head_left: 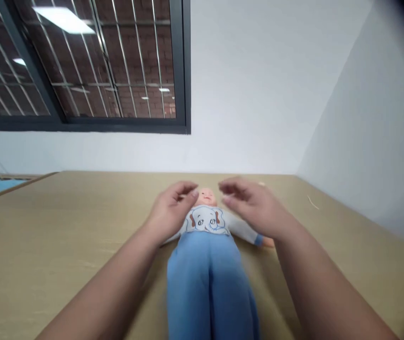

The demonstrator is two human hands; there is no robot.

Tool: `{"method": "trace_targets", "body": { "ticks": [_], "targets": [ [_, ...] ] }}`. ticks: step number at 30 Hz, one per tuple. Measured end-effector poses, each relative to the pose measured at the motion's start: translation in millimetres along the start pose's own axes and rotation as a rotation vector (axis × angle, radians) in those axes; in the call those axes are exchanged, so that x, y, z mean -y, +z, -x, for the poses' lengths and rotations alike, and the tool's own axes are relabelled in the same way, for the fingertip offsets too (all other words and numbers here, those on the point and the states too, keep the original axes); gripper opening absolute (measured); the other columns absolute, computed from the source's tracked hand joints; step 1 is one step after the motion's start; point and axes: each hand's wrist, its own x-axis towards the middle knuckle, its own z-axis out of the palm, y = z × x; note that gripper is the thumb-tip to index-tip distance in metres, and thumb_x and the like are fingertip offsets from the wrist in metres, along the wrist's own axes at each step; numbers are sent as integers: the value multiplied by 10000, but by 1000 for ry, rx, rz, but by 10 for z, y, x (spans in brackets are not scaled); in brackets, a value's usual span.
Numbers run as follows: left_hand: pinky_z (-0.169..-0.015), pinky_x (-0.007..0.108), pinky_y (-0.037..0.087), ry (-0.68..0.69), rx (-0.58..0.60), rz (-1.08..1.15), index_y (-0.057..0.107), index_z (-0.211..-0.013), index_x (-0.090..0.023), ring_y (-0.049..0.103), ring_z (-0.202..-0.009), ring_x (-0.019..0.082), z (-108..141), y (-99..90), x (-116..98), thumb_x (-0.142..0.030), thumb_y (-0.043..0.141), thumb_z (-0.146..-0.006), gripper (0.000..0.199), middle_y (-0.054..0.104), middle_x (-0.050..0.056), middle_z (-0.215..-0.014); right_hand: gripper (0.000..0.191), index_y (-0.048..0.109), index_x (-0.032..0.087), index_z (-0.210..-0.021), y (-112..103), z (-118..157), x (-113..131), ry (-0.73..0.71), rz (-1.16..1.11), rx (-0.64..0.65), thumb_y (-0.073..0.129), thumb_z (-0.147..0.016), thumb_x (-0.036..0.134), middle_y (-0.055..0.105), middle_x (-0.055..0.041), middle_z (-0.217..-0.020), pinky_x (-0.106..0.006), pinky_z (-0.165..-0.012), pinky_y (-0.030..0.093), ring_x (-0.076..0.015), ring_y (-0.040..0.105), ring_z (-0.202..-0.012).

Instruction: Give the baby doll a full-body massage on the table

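Nearest the camera, the blue trousers (209, 278) of a doll run up the middle of the view, between the person's forearms. Above them comes the doll's white shirt (206, 220), printed with an elephant face; the doll lies face up on a tan tabletop (63, 236), head pointing away. A sleeve with a blue cuff (258, 239) stretches out to the right, passing below the right wrist.

The left hand (171, 208) is curved, thumb and fingers apart with a small gap, beside the doll's head (206, 196). The right hand (253, 203) mirrors it on the other side, slightly blurred, its thumb and fingers also apart. Neither grips anything; whether either touches the shirt is unclear.

Bare tabletop spreads widely to the left and less widely to the right, where a thin pale strand (313, 202) lies. Its far edge meets a white wall (244, 94), with a dark-framed barred window (116, 61) at upper left.
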Motion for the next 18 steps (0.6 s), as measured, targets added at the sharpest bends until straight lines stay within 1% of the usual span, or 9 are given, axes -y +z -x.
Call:
{"method": "trace_targets", "body": {
  "ticks": [2,4,6,7,9,10,14,16,18],
  "targets": [
    [-847,360,534,-112,130,-99,706,-1118,-217,688,-994,262,-73,102,291,-514,570,-931,376,741,78,-1123,426,694,254,-1192,168,-100,-307,147,181,141,677,-869,531,715,-93,-1213,-440,-930,500,-321,660,-1111],
    [-823,363,522,-195,232,-244,706,-1146,-225,691,-986,280,-74,153,516,-514,534,-935,397,738,99,-1126,496,714,214,-1138,336,-136,-568,298,303,234,686,-824,596,739,-140,-1126,-422,-847,486,-359,673,-1045],
    [-871,378,488,-174,299,-396,726,-1143,-221,663,-1064,311,-51,166,658,-506,527,-929,409,732,125,-1143,490,720,216,-1044,469,-125,-728,373,323,368,611,-848,651,758,-132,-1019,-380,-731,462,-338,693,-915],
    [-875,380,476,-159,318,-445,732,-1146,-226,655,-1080,318,-42,165,702,-507,521,-929,413,731,128,-1145,497,711,218,-1023,515,-112,-769,388,324,391,579,-859,668,759,-127,-1004,-366,-704,448,-330,693,-893],
    [-847,367,462,-133,329,-497,740,-1113,-233,659,-1065,316,-37,157,747,-524,507,-930,415,742,125,-1120,507,698,226,-1013,558,-89,-795,380,329,391,550,-866,688,757,-117,-1008,-344,-672,420,-317,689,-880],
    [-804,354,459,-133,331,-506,745,-1061,-230,676,-1009,308,-41,152,756,-540,498,-931,417,757,120,-1064,508,698,228,-1002,559,-84,-793,372,330,379,551,-862,694,757,-114,-1001,-335,-661,408,-312,686,-874],
    [-623,320,393,-192,338,-535,690,-753,-222,675,-711,269,-59,137,751,-633,451,-925,505,742,88,-726,523,682,226,-805,492,-93,-809,360,297,412,544,-851,729,740,-85,-823,-312,-597,363,-260,658,-736],
    [-610,324,370,-229,286,-542,642,-655,-224,646,-659,264,-67,126,746,-672,471,-897,536,709,84,-664,575,636,220,-698,462,-100,-861,387,290,425,525,-841,765,706,-71,-730,-313,-587,358,-235,621,-657],
    [-639,338,378,-255,209,-524,609,-611,-223,632,-669,272,-93,114,750,-678,516,-867,530,690,87,-654,604,612,214,-655,461,-113,-932,438,237,351,526,-826,787,681,-73,-699,-324,-620,381,-232,600,-652]
  ]
}}
